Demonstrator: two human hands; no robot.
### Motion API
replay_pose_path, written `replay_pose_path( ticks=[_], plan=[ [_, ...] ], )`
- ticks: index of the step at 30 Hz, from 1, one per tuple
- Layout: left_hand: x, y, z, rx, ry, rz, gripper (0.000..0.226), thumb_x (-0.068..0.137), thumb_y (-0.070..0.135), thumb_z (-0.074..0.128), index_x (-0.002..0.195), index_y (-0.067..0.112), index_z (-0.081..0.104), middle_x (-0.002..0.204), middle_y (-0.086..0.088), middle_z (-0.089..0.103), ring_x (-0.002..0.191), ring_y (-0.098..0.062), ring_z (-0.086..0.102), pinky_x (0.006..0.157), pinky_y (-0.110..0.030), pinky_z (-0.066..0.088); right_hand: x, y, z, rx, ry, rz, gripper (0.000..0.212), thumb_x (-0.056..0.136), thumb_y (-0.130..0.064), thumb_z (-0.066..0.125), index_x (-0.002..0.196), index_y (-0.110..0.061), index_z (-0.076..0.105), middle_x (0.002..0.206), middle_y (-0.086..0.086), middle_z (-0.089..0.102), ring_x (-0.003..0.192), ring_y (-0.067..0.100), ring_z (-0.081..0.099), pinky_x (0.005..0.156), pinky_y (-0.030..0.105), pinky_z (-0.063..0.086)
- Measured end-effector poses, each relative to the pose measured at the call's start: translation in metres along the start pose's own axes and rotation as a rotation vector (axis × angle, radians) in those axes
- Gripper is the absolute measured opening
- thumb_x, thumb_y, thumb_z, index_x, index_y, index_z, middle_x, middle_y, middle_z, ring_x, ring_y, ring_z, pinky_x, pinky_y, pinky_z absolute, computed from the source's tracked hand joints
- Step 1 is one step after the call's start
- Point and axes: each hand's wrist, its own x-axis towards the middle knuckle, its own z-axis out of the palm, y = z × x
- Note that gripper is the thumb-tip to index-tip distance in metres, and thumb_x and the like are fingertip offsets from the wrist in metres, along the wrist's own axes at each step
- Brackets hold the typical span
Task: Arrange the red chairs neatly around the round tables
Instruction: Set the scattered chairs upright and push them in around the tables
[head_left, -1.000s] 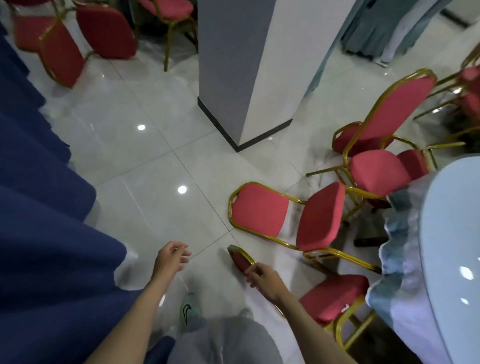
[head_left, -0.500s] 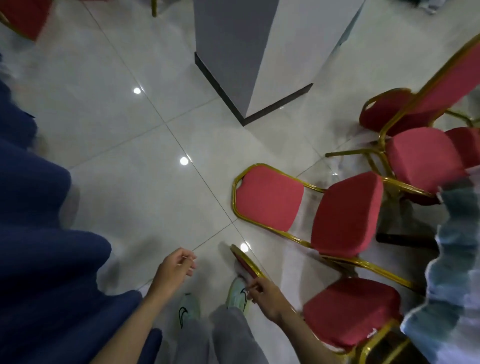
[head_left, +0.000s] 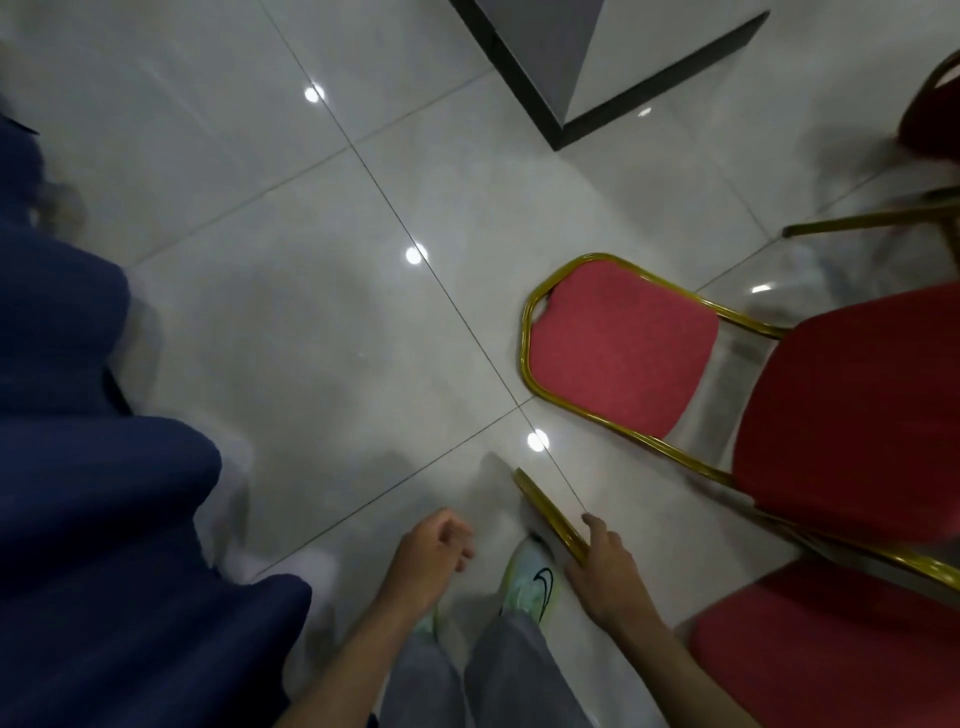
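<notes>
A red chair (head_left: 551, 517) beside the feet (head_left: 535, 584) is gripped by its gold top rail in the right hand (head_left: 605, 571); the left hand (head_left: 431, 558) hangs loosely curled, empty. Probably mid-repositioning; next it must be squared beside the neighbouring chair (head_left: 618, 348).

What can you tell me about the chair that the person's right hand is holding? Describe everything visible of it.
The held chair has a metal-looking gold frame and a red padded fabric seat, cut off by the picture's lower right edge. Its backrest is seen almost edge-on from above, so only the gold top rail shows. It appears to stand upright on the glossy tiled floor. The right hand grips the top rail; nothing else visibly touches it. Its legs are hidden.
</notes>
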Motion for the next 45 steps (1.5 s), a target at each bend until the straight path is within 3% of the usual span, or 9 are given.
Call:
replay_pose_path(
  ticks=[3,7,12,21,27,31,36,41,45],
  plan=[
    [0.013,-0.003,0.009,0.049,-0.01,-0.027,0.021,0.101,0.011,0.049,0.094,0.021,0.066,0.085,0.002,0.074,0.07,-0.007,0.066,0.059,-0.013,0.046,0.024,-0.004,0.011,-0.037,-0.042,0.018,0.067,0.105,-0.034,0.056,0.159,-0.02,0.019,0.146,0.01,0.05,0.124,0.026,0.059,0.097,0.032,0.051],
    [0.02,-0.006,0.014,0.092,-0.039,-0.011,0.023,0.101,0.011,0.049,0.093,0.024,0.066,0.087,0.005,0.074,0.072,-0.005,0.066,0.06,-0.012,0.046,0.05,-0.004,0.024,-0.349,0.029,-0.034,0.041,0.105,-0.03,0.053,0.143,-0.018,0.042,0.118,0.005,0.066,0.087,0.018,0.061,0.08,0.028,0.053],
    [0.016,0.002,0.007,0.086,-0.019,0.09,0.021,0.103,0.016,0.052,0.093,0.026,0.066,0.086,0.007,0.072,0.072,0.001,0.066,0.064,-0.011,0.049,0.045,-0.001,0.012,-0.536,0.049,-0.153,0.037,0.099,-0.032,0.064,0.133,-0.018,0.055,0.114,0.003,0.068,0.099,0.019,0.067,0.084,0.029,0.054],
    [-0.041,0.035,-0.023,0.09,0.048,0.141,0.02,0.103,0.011,0.052,0.092,0.021,0.066,0.088,0.004,0.073,0.076,-0.009,0.066,0.07,-0.017,0.052,-0.028,-0.006,-0.029,-0.411,0.129,-0.227,0.036,0.101,-0.034,0.06,0.135,-0.023,0.058,0.107,-0.002,0.068,0.084,0.01,0.058,0.082,0.023,0.054],
    [-0.114,0.095,-0.043,0.182,0.046,0.17,0.021,0.104,0.019,0.052,0.092,0.028,0.066,0.09,0.008,0.073,0.085,-0.013,0.07,0.087,-0.039,0.06,-0.108,-0.05,-0.092,-0.333,0.249,-0.252,0.033,0.097,-0.028,0.06,0.13,-0.023,0.06,0.104,0.001,0.069,0.09,0.018,0.068,0.071,0.024,0.049],
    [-0.163,0.127,-0.048,0.192,0.032,0.231,0.018,0.106,0.022,0.051,0.098,0.026,0.066,0.096,0.009,0.072,0.091,-0.009,0.068,0.082,-0.021,0.056,-0.157,-0.07,-0.118,-0.309,0.328,-0.278,0.042,0.098,-0.027,0.056,0.139,-0.025,0.05,0.109,0.003,0.07,0.094,0.022,0.069,0.069,0.025,0.039],
    [-0.218,0.156,-0.067,0.229,0.07,0.331,0.019,0.106,0.02,0.052,0.096,0.025,0.068,0.093,0.011,0.073,0.085,-0.002,0.067,0.07,-0.011,0.049,-0.227,-0.084,-0.138,-0.199,0.404,-0.299,0.045,0.094,-0.024,0.059,0.137,-0.025,0.044,0.094,0.005,0.069,0.085,0.032,0.068,0.069,0.038,0.049],
    [-0.252,0.175,-0.087,0.46,0.094,0.575,0.021,0.101,0.011,0.053,0.102,0.027,0.066,0.11,0.009,0.063,0.101,-0.01,0.061,0.087,-0.026,0.054,-0.293,-0.077,-0.138,-0.1,0.505,-0.268,0.048,0.085,-0.023,0.063,0.124,-0.031,0.038,0.076,0.002,0.061,0.073,0.036,0.064,0.061,0.042,0.05],
    [-0.268,0.204,-0.096,0.86,0.076,0.896,0.044,0.094,0.009,0.055,0.136,0.023,0.052,0.137,0.006,0.042,0.117,-0.016,0.049,0.09,-0.033,0.052,-0.337,-0.046,-0.128,0.003,0.593,-0.269,0.05,0.077,-0.032,0.074,0.111,-0.036,0.038,0.062,-0.003,0.062,0.056,0.021,0.057,0.049,0.036,0.04]
  ],
)
